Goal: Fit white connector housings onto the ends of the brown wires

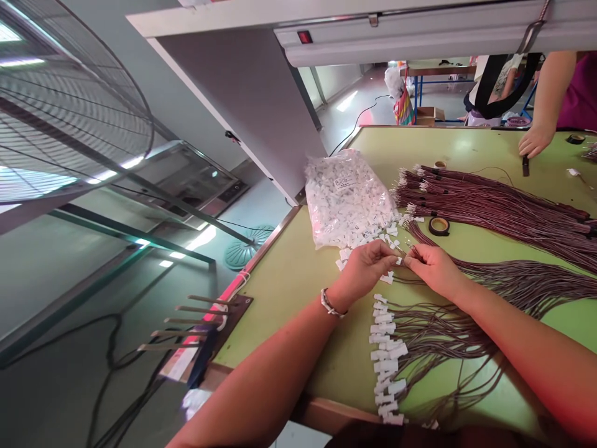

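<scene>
You pinch a white connector housing [398, 261] in your left hand [362, 271], brown wires [415, 250] in your right hand [435, 269]; a plastic bag [346, 196] lies beyond your left.

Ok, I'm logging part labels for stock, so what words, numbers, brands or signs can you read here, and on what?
No text is legible.
Clear plastic bag: small dark print, too small to read.
White connectors: no lettering I can make out.
Red switch on the lamp housing: any marking is too small to tell.
</scene>
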Tool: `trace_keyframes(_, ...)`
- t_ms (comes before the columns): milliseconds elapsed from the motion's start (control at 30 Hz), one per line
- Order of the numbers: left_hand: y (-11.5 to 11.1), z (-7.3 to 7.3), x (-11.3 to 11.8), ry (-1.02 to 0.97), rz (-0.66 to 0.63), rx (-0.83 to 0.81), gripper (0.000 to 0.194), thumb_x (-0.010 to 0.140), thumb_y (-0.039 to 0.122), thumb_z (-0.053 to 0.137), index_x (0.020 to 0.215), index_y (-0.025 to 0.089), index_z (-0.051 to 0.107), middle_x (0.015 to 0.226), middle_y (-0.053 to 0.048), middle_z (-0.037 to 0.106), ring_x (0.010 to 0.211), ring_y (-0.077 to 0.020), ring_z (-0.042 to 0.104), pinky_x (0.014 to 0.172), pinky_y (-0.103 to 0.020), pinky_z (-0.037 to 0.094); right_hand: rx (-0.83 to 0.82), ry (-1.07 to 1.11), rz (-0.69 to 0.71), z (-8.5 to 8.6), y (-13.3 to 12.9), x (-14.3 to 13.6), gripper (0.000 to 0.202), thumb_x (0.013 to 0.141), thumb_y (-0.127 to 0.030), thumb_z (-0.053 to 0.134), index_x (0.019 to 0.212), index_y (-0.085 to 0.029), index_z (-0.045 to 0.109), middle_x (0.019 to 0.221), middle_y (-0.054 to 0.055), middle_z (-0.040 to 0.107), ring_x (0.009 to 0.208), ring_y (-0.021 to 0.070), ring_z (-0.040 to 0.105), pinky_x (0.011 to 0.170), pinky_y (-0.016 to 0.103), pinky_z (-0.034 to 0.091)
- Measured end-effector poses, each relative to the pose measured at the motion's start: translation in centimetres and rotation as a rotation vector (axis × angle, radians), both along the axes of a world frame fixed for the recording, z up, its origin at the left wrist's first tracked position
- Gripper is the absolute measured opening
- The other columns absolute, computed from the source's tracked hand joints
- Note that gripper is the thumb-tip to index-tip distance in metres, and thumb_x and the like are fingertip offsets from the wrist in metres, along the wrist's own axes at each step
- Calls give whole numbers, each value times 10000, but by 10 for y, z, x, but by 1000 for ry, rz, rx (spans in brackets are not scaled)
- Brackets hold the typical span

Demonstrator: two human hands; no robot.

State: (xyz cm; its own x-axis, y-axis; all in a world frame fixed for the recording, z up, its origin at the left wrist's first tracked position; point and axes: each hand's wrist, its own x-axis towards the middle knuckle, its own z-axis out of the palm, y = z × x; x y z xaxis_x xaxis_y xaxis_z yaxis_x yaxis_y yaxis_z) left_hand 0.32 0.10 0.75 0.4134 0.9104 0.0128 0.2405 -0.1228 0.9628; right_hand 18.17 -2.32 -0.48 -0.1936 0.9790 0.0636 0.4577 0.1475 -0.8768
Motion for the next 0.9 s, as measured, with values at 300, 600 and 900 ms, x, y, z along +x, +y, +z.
trace_keyframes(300,-5,47,-41,466,-756,20,130,704,196,637,808,192,715,747,-17,698,615,-108,596,577,-190,434,99,-317,14,-11,1,-11,176,839,-220,485,789,-157,641,783,43,604,721,137,544,676,236,402)
trace_keyframes(600,19,28,-44,619,-63,334,187,730,179,530,777,182,711,776,-35,685,695,-145,583,661,-241,435,120,-732,48,-2,-11,-27,178,858,-214,438,846,-168,609,858,71,596,726,162,541,632,261,357)
trace_keyframes(900,2,10,-17,453,-288,285,168,589,100,578,513,218,671,519,10,611,484,-110,490,488,-227,335,-16,-433,-52,-2,4,-1,171,777,-267,518,726,-165,646,616,15,611,543,131,507,535,242,344)
